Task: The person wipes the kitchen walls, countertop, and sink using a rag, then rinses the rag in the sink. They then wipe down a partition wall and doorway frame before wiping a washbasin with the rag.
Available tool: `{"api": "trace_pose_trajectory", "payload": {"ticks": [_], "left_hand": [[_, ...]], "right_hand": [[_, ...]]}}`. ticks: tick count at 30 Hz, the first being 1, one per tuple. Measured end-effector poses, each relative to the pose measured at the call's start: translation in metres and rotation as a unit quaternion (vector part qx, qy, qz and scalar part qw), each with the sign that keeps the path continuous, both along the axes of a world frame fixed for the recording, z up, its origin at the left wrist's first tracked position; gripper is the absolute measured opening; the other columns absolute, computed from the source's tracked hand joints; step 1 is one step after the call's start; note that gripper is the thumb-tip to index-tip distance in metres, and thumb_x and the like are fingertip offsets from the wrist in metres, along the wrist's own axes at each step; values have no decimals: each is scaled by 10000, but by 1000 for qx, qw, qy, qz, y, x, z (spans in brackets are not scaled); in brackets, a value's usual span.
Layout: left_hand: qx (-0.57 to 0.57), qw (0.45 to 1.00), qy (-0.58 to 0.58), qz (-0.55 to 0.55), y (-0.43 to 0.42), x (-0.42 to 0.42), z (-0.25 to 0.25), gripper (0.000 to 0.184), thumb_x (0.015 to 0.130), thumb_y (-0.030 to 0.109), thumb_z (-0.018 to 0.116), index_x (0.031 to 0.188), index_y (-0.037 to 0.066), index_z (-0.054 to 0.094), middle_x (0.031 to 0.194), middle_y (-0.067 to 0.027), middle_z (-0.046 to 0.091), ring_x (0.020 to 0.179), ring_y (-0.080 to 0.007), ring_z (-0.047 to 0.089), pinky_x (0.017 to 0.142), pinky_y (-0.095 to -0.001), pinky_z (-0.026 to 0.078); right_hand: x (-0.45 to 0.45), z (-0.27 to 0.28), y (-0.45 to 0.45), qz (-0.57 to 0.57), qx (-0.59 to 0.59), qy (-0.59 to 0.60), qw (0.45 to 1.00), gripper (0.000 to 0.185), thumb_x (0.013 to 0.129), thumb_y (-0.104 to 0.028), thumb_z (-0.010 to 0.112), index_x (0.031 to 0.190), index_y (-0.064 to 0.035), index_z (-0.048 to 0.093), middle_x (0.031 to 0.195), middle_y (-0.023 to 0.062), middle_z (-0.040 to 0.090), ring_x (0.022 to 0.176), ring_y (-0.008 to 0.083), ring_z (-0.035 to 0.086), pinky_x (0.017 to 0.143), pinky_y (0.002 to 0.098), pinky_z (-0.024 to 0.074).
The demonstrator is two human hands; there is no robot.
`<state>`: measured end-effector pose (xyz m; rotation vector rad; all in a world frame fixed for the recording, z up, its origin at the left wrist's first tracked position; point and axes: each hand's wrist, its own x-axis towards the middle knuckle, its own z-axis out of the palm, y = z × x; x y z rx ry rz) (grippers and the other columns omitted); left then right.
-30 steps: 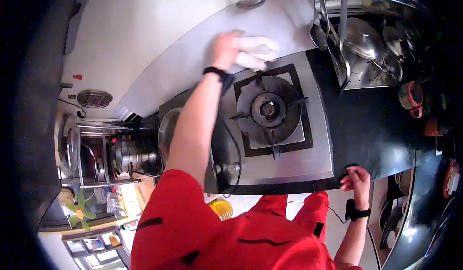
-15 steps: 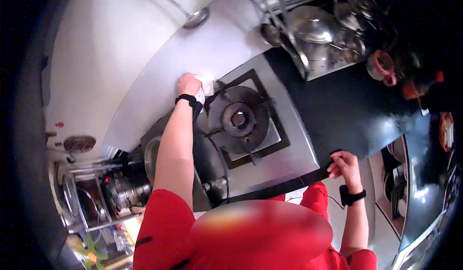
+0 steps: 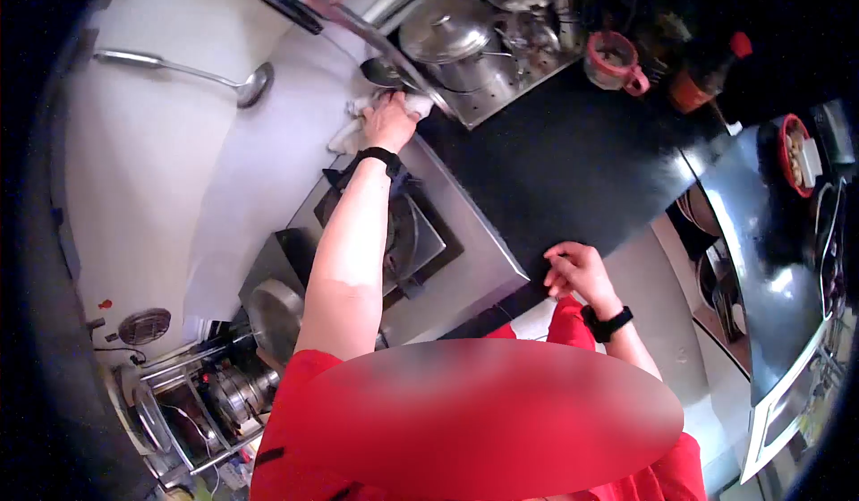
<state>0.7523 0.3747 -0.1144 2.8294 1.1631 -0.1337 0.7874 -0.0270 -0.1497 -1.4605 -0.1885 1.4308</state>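
Observation:
My left hand (image 3: 391, 123) reaches far forward, its fingers pressed on a bunched white cloth (image 3: 347, 137) at the back corner of the stove. The cloth lies against the pale wall, and part of it is hidden under the hand. Below my left forearm is the gas stove (image 3: 484, 268), with its burner (image 3: 407, 233) partly covered by the arm. My right hand (image 3: 580, 273) hovers by the front edge of the black counter (image 3: 555, 170), fingers loosely bent and apart, with nothing in them.
A lidded steel pot (image 3: 447, 40) stands on a metal tray behind the counter. A ladle (image 3: 255, 85) hangs on the wall at left. Farther right are a pink-rimmed cup (image 3: 613, 63), a red-capped bottle (image 3: 698, 85) and a red basket (image 3: 795, 157). A pan (image 3: 276, 313) sits left of the stove.
My left hand has moved the cloth from beside the burner to the stove's back right corner, near the pot tray. The view has shifted right; my right hand stays near the counter edge.

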Motion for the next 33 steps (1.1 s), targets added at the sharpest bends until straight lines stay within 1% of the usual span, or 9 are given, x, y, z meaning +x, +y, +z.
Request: {"api": "trace_pose_trajectory", "payload": {"ticks": [4,6,7,8,17,18,22,27,33], "left_hand": [[31,977,165,-130,-23,14,-9,441,841,407,521,1184,138,581,1267,-51,560,1274,-245,390,1007,-473,292],[-38,981,168,-86,-44,19,-8,452,844,446,486,1182,167,595,1255,-18,571,1247,-246,413,1010,-481,287],[-41,986,147,-65,-59,18,1,444,797,417,610,1161,164,629,1259,-154,529,1197,-341,458,973,-449,388],[-94,978,142,-118,-62,13,11,484,779,428,626,1149,117,629,1257,-167,525,1185,-349,471,991,-425,382],[-127,909,159,-362,-104,-5,3,327,693,252,686,990,120,656,1042,-132,616,1029,-310,552,867,-408,451],[-213,927,129,-281,-102,-7,6,294,701,200,673,966,78,639,1001,-134,620,994,-310,568,858,-399,456],[-199,953,-104,-201,-61,-26,69,260,748,34,620,1007,26,601,973,-106,634,927,-249,607,847,-343,478],[-435,842,-317,-33,-83,-77,187,397,865,100,631,1224,-33,528,1139,-85,626,1038,-145,590,910,-287,458],[-280,828,-485,-10,-151,-149,271,375,840,66,644,1178,-56,537,1079,-106,641,975,-155,621,872,-286,480]], "right_hand": [[3,0,-1,11,21,7,1000,177,940,-77,469,1054,13,570,702,84,656,528,126,632,442,234,485],[4,-3,-1,20,22,20,999,172,938,-67,464,1044,17,570,705,83,657,532,123,632,445,236,486],[6,-6,-1,28,30,21,999,170,937,-66,463,1039,17,570,706,80,657,534,122,631,448,236,486],[6,-9,-3,37,36,22,998,167,935,-65,463,1033,18,571,707,77,657,535,121,631,451,235,487],[14,-9,-11,80,79,53,992,166,936,-103,501,1049,-6,572,800,74,660,659,132,642,585,248,518],[13,-10,-15,65,101,42,992,165,928,-95,507,1048,-4,576,806,75,661,676,132,639,600,253,518],[19,7,-38,26,119,-19,992,186,904,-85,542,1062,1,589,818,77,663,735,131,634,640,263,518],[18,30,-69,18,99,-99,990,215,903,-114,565,1073,12,602,867,80,677,779,129,628,713,254,508],[-16,76,-50,40,217,-87,971,324,900,-150,594,1190,-9,573,1068,81,653,1013,147,594,886,262,460]]}}
